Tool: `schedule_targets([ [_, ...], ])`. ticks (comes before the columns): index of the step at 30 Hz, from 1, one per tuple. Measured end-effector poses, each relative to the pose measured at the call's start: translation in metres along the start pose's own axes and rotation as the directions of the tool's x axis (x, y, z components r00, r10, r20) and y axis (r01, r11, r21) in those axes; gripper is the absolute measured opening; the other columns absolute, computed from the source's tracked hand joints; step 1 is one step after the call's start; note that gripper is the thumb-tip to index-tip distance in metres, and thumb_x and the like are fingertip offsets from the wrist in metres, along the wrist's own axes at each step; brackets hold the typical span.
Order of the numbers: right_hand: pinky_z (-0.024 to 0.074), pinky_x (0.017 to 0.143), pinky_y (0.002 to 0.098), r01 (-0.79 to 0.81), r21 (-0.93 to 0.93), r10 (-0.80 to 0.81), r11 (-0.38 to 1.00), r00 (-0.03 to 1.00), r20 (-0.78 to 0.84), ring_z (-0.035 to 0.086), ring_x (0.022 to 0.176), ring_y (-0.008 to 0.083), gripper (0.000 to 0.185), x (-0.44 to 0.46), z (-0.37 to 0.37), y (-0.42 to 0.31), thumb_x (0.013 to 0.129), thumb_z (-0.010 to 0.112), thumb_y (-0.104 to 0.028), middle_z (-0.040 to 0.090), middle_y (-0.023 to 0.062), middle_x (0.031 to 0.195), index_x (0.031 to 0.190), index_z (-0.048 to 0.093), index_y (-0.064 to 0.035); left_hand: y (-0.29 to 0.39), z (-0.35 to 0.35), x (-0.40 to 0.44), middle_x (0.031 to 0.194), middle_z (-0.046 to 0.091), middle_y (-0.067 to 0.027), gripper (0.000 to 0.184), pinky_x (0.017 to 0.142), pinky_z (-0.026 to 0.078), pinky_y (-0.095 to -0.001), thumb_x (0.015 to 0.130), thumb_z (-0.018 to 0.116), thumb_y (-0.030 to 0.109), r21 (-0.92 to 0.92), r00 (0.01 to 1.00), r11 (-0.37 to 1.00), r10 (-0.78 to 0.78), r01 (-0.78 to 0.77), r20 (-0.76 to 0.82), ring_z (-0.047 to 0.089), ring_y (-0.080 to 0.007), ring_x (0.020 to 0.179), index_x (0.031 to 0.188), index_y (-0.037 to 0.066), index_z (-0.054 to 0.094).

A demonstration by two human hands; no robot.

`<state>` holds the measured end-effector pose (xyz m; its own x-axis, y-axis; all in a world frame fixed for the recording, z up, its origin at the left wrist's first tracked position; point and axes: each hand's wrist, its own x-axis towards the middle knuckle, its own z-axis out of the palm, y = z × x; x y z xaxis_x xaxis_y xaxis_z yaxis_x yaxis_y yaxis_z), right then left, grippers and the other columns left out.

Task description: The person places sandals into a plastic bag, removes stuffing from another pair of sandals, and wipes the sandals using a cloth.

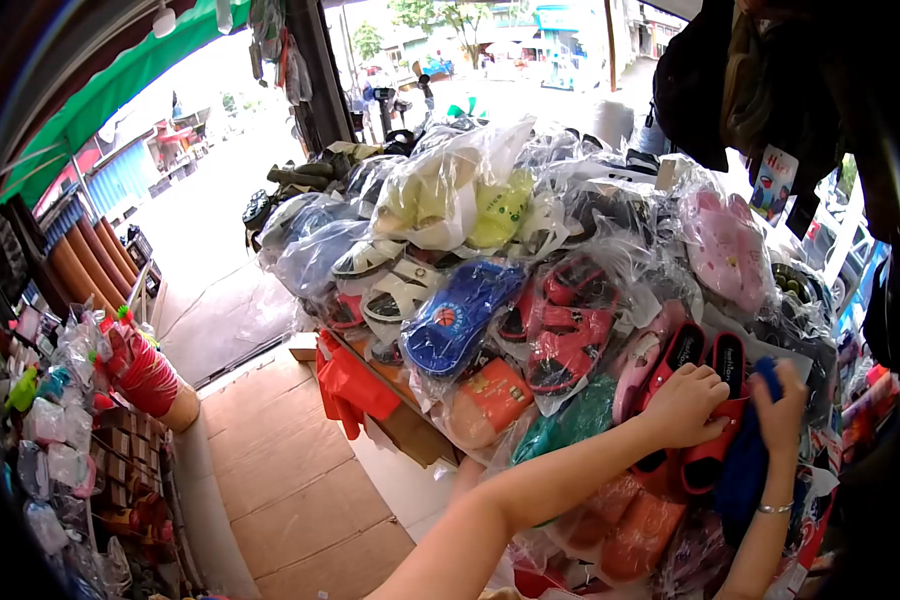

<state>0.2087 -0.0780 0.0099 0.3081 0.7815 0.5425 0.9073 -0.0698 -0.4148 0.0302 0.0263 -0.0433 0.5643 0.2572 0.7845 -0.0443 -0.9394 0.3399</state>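
Note:
My left hand (685,405) reaches across the pile, its fingers curled over the straps of a pair of red and black slippers (712,462). Close on its right, my right hand (778,395) has its fingers round a dark blue cloth (745,470) that hangs down beside the slippers. A silver bracelet circles the right wrist. Left of the red slippers lies a pink slipper (638,372). Below my left forearm are orange slippers (642,535) in clear plastic.
Bagged footwear is heaped ahead, including blue slippers (455,318), red sandals (570,335) and pink clogs (727,250). Dark bags (710,85) hang at upper right. Cardboard (280,480) covers the floor at left, beside a shelf of goods (135,470).

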Motion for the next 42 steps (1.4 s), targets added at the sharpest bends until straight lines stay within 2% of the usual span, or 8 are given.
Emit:
schedule_targets([
  [3,0.0432,0.086,0.0371,0.146,-0.114,-0.181,0.983,0.888,-0.422,0.056,0.094,0.0316,0.025,-0.008,-0.033,-0.022,0.082,0.067,-0.014,0.058,0.0167,0.102,0.096,0.055,0.0034,-0.001,-0.001,-0.001,0.081,0.053,-0.0090,0.028,0.078,0.041,-0.0394,0.071,0.070,0.026,-0.011,0.999,1.000,-0.022,0.022,0.044,0.054,-0.0273,0.088,0.077,0.007,0.051],
  [8,0.0404,0.095,0.0468,0.365,-0.155,-0.375,0.918,0.926,-0.038,0.051,0.109,0.0437,0.037,-0.049,0.037,-0.020,0.079,0.068,-0.018,0.052,0.0243,0.122,0.103,0.053,0.0068,-0.012,0.002,-0.005,0.085,0.056,-0.0094,0.027,0.082,0.041,-0.0393,0.069,0.070,0.024,0.057,0.995,0.998,0.011,-0.016,0.096,0.055,-0.0276,0.095,0.081,0.006,0.053],
  [15,0.0424,0.094,0.0428,0.075,-0.157,-0.140,0.985,0.876,-0.462,0.053,0.106,0.0427,0.031,-0.022,-0.022,-0.033,0.085,0.065,-0.014,0.054,0.0241,0.117,0.105,0.055,0.0071,0.000,-0.005,-0.001,0.093,0.061,-0.0124,0.028,0.084,0.042,-0.0411,0.072,0.071,0.027,0.046,0.998,0.999,0.006,-0.009,0.056,0.057,-0.0296,0.101,0.084,0.006,0.056],
  [19,0.0442,0.092,0.0440,0.393,-0.146,-0.407,0.908,0.910,-0.076,0.054,0.104,0.0406,0.030,-0.050,0.027,-0.025,0.080,0.070,-0.017,0.055,0.0218,0.114,0.099,0.058,0.0033,-0.003,-0.009,0.002,0.097,0.062,-0.0131,0.027,0.086,0.043,-0.0412,0.073,0.070,0.026,0.107,0.977,0.994,-0.001,-0.023,0.213,0.057,-0.0305,0.104,0.084,0.006,0.056],
  [25,0.0470,0.084,0.0442,0.152,-0.172,-0.218,0.973,0.844,-0.490,0.056,0.100,0.0407,0.028,-0.024,-0.029,-0.026,0.078,0.071,-0.016,0.056,0.0209,0.112,0.094,0.058,0.0025,0.005,-0.011,0.005,0.099,0.064,-0.0125,0.031,0.083,0.044,-0.0412,0.071,0.074,0.029,0.087,0.993,0.996,-0.020,0.010,0.117,0.059,-0.0297,0.101,0.084,0.006,0.057],
  [29,0.0502,0.081,0.0417,0.443,-0.231,-0.467,0.866,0.883,-0.056,0.059,0.096,0.0362,0.031,-0.054,0.016,-0.019,0.071,0.075,-0.021,0.058,0.0160,0.109,0.089,0.059,-0.0009,0.002,-0.009,0.005,0.099,0.064,-0.0110,0.030,0.083,0.044,-0.0416,0.071,0.073,0.028,0.100,0.988,0.995,0.000,-0.016,0.154,0.059,-0.0289,0.101,0.086,0.007,0.059],
  [34,0.0505,0.080,0.0418,0.064,-0.192,-0.146,0.979,0.881,-0.449,0.059,0.095,0.0363,0.029,-0.033,-0.014,-0.007,0.072,0.076,-0.021,0.058,0.0161,0.107,0.086,0.060,-0.0016,0.008,-0.011,0.008,0.089,0.064,-0.0089,0.025,0.083,0.045,-0.0424,0.071,0.072,0.023,0.060,0.995,0.998,-0.030,0.024,0.100,0.060,-0.0286,0.101,0.082,0.006,0.057],
  [42,0.0510,0.080,0.0406,0.192,-0.185,-0.235,0.964,0.940,-0.248,0.060,0.095,0.0342,0.029,-0.032,0.008,0.003,0.076,0.073,-0.024,0.059,0.0163,0.108,0.088,0.060,-0.0024,0.007,-0.009,0.010,0.089,0.063,-0.0087,0.026,0.081,0.045,-0.0404,0.071,0.073,0.026,0.039,0.987,0.999,0.019,-0.025,0.158,0.061,-0.0275,0.100,0.080,0.007,0.057],
])
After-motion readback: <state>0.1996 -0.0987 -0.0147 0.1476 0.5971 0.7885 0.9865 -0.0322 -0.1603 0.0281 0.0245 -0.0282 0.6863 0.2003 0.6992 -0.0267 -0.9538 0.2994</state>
